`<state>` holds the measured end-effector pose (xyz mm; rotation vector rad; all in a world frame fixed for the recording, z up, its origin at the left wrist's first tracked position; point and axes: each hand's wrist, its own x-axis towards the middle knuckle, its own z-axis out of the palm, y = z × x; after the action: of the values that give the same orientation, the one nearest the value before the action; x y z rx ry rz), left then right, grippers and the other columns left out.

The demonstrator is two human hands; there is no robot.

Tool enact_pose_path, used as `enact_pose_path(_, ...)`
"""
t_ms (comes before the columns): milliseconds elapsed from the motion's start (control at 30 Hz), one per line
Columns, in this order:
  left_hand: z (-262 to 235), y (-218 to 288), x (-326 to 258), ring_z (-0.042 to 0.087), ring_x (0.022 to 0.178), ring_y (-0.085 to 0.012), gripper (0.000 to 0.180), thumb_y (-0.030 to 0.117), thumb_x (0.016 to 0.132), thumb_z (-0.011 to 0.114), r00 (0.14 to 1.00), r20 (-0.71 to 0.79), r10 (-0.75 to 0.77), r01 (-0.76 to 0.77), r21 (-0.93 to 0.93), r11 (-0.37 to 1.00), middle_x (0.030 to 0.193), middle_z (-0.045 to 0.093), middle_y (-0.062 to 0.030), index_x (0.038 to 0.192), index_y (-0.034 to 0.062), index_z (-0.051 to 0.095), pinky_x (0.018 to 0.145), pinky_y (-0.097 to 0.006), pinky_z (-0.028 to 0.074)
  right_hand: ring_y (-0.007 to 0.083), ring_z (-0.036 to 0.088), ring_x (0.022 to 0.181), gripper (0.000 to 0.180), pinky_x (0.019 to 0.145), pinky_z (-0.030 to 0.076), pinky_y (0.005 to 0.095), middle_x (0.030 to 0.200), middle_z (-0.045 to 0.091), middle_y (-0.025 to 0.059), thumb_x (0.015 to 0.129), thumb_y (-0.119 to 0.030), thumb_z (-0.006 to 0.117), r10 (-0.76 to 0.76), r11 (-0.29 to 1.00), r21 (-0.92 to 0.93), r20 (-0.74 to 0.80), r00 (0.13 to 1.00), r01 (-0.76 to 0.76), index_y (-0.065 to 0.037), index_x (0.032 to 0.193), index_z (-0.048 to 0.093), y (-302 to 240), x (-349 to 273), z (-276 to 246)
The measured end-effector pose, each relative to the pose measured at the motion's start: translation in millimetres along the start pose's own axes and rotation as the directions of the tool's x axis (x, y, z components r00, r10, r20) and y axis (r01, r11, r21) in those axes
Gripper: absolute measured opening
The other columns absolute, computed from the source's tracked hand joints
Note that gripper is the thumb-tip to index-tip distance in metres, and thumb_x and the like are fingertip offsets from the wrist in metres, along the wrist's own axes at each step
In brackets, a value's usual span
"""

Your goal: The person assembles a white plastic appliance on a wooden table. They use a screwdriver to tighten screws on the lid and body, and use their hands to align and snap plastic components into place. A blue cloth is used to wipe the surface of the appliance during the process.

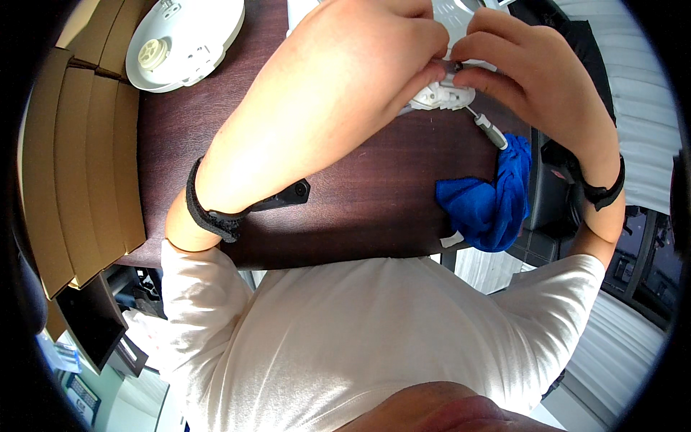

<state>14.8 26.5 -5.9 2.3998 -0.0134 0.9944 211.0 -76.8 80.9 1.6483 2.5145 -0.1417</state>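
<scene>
One white plastic part (pixel 439 99) sitting under left hand (pixel 407 39) and right hand (pixel 515 61), far side of table (pixel 367 198). Right thumb and finger pinching one small dark piece (pixel 458 66); left fingers bunching, hold hidden, cannot tell. One screwdriver (pixel 491 132) lying against one blue cloth (pixel 497 205).

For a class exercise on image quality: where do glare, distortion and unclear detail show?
Head view: glare bleaches part of the left forearm; head view: brown cardboard bows near the rim; head view: details of the white plastic part are too small to tell.
</scene>
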Motion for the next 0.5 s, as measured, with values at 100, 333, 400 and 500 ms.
enact_pose_path(100, 1, -1, 2, 0.064, 0.087, -0.0285, 0.017, 0.010, 0.083, 0.075, 1.000, -0.001, 0.008, -0.008, -0.013, 1.000, 0.097, 0.064, -0.0116, 0.097, 0.0008, 0.070, 0.073, -0.036, 0.053, 0.0236, 0.066, 0.071, 0.023, 0.061, 0.052, 0.0320, 0.095, 0.064, 0.0057, 0.094, -0.027, 0.067, 0.110, 0.994, -0.033, 0.055, 0.992, -0.109, -0.008, 0.107, 0.068, -14, -1, -12)
enact_pose_path(333, 2, -2, 1, 0.064, 0.086, -0.0281, 0.018, 0.010, 0.083, 0.076, 1.000, -0.014, 0.008, -0.008, -0.003, 1.000, 0.097, 0.064, -0.0113, 0.097, 0.0010, 0.070, 0.073, -0.036, 0.053, 0.0232, 0.066, 0.068, 0.023, 0.058, 0.050, 0.0314, 0.095, 0.064, 0.0050, 0.093, -0.027, 0.069, -0.002, 1.000, 0.027, -0.074, 0.997, 0.004, -0.008, 0.107, 0.068, 1, -8, 4)
enact_pose_path(400, 3, -3, 0, 0.064, 0.086, -0.0280, 0.018, 0.010, 0.083, 0.076, 1.000, -0.020, 0.005, -0.005, 0.001, 1.000, 0.097, 0.064, -0.0112, 0.097, 0.0010, 0.070, 0.073, -0.036, 0.053, 0.0249, 0.065, 0.068, 0.019, 0.058, 0.050, 0.0332, 0.090, 0.065, 0.0064, 0.094, -0.025, 0.067, 0.084, 0.996, -0.035, -0.008, 0.996, -0.084, -0.007, 0.103, 0.067, -7, -5, -2)
enact_pose_path(500, 5, -5, 0, 0.064, 0.086, -0.0278, 0.018, 0.010, 0.083, 0.076, 0.999, -0.032, 0.014, -0.014, -0.001, 1.000, 0.097, 0.064, -0.0111, 0.098, 0.0011, 0.070, 0.073, -0.035, 0.053, 0.0207, 0.061, 0.065, 0.016, 0.055, 0.046, 0.0292, 0.091, 0.062, 0.0062, 0.092, -0.019, 0.070, -0.044, 0.999, -0.017, -0.176, 0.983, 0.041, -0.007, 0.103, 0.066, 9, -14, 18)
